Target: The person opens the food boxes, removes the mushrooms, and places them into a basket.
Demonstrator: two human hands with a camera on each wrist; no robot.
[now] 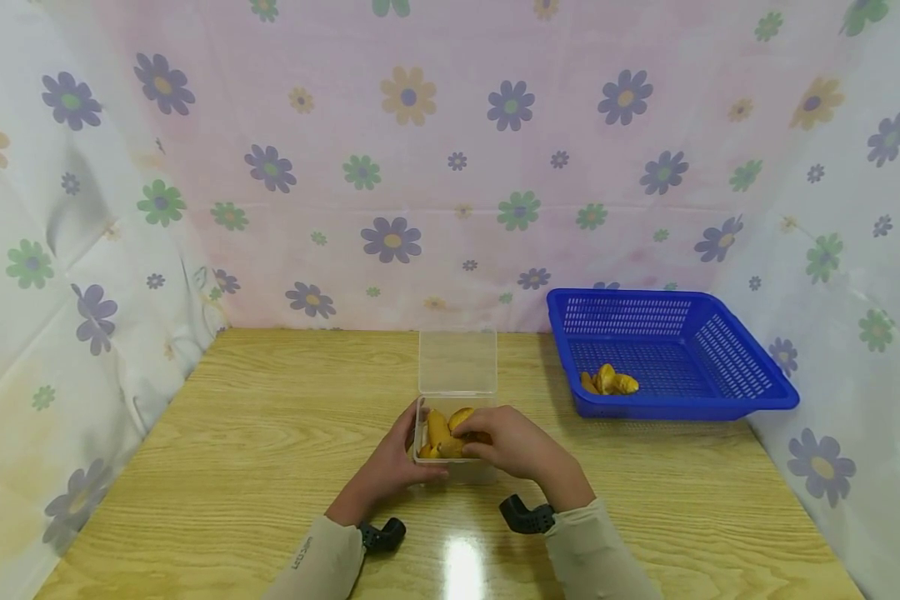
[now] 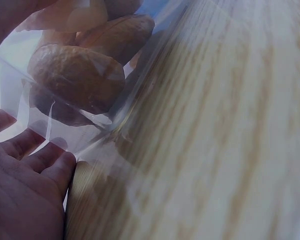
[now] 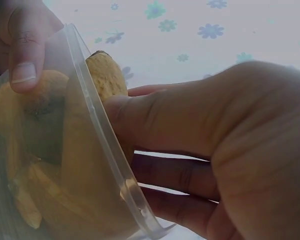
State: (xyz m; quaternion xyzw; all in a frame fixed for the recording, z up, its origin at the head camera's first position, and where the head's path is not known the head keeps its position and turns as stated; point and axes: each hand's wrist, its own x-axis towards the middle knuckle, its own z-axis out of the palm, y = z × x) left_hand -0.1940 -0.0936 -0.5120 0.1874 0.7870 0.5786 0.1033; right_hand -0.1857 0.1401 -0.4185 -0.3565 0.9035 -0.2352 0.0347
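Bright, even head view, white glare near the counter's [image 1: 270, 392] front edge, soft shadows along the floral cloth's [image 1: 450, 187] left folds, dim bluish left-wrist view, right-wrist foreground shaded against blurred, washed-out cloth

Before me, a light-brown wood-grain table [image 1: 270, 400] bore a clear rectangular plastic box [image 1: 474, 472] and a blue perforated plastic basket [image 1: 682, 408].
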